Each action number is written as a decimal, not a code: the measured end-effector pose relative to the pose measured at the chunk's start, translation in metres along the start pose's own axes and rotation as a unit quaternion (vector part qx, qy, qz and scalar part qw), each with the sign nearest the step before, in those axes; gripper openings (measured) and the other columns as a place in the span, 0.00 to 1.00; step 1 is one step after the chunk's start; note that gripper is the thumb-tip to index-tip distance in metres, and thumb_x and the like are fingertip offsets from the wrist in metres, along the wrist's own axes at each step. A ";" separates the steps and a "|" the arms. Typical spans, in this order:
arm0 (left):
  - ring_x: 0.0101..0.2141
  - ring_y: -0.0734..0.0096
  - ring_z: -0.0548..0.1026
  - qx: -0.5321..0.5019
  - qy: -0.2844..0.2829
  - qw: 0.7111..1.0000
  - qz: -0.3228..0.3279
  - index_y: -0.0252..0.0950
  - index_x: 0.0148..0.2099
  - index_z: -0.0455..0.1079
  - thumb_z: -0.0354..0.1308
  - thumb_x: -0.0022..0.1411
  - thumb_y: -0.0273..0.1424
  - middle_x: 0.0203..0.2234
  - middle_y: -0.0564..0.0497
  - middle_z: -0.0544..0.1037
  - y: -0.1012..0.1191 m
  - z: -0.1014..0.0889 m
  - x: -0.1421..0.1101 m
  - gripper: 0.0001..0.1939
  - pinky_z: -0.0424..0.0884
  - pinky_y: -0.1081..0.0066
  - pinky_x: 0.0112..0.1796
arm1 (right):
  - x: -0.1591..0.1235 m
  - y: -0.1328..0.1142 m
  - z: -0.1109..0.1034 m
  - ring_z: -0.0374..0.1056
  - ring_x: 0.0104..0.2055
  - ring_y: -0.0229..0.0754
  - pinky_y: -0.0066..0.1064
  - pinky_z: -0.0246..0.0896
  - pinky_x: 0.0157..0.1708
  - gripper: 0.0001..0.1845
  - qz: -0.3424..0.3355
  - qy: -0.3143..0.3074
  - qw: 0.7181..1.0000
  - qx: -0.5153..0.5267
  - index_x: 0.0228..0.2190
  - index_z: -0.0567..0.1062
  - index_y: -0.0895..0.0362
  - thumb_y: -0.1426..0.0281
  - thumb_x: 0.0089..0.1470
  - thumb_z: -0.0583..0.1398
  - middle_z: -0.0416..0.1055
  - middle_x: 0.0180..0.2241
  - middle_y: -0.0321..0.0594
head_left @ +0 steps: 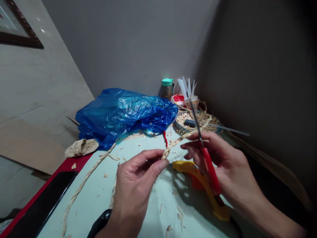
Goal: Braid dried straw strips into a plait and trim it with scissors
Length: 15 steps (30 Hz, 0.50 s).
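1. A crinkled blue plastic bag point(119, 112) bulges left of the frame's centre.
2. My right hand point(232, 168), lower right, is closed round a red-handled, metal-bladed tool point(210, 172).
3. My left hand point(135, 180), at lower centre, pinches thumb and fingertips together on a plaited, straw-coloured fibre cord point(171, 147) near mid-frame.

Head-worn view, facing forward-down, left hand point(136, 181) and right hand point(229, 165) near

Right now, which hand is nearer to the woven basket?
Right: the right hand is in front of the woven basket; the left hand is farther off, to its front left.
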<state>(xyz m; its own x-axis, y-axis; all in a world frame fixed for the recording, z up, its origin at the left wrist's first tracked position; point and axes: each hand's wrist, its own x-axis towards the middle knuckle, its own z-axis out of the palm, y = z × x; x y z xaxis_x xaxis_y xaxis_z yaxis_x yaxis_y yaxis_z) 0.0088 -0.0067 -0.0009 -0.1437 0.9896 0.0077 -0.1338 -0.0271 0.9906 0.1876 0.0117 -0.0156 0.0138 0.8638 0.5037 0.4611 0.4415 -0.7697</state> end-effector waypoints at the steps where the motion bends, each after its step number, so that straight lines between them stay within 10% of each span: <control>1: 0.32 0.71 0.78 0.016 0.000 1.000 0.005 0.40 0.34 0.81 0.70 0.49 0.32 0.31 0.51 0.83 0.001 0.000 0.001 0.07 0.72 0.79 0.33 | 0.001 -0.001 0.000 0.73 0.30 0.41 0.27 0.68 0.26 0.13 0.015 0.017 0.999 0.027 0.41 0.72 0.53 0.66 0.53 0.64 0.76 0.32 0.37; 15: 0.22 0.71 0.71 0.217 -0.166 0.960 0.060 0.40 0.40 0.80 0.58 0.61 0.34 0.25 0.50 0.81 -0.012 0.002 -0.004 0.10 0.68 0.74 0.26 | 0.023 -0.003 -0.023 0.67 0.23 0.34 0.25 0.69 0.20 0.13 0.031 0.135 0.968 0.211 0.39 0.73 0.54 0.71 0.49 0.67 0.73 0.31 0.34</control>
<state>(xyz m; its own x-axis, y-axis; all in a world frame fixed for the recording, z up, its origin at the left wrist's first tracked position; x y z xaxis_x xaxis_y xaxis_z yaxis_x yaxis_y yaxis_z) 0.0130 -0.0096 -0.0125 0.1966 0.9757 0.0969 0.2951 -0.1532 0.9431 0.2069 0.0249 0.0076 0.2870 0.8219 0.4920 0.0504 0.5000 -0.8646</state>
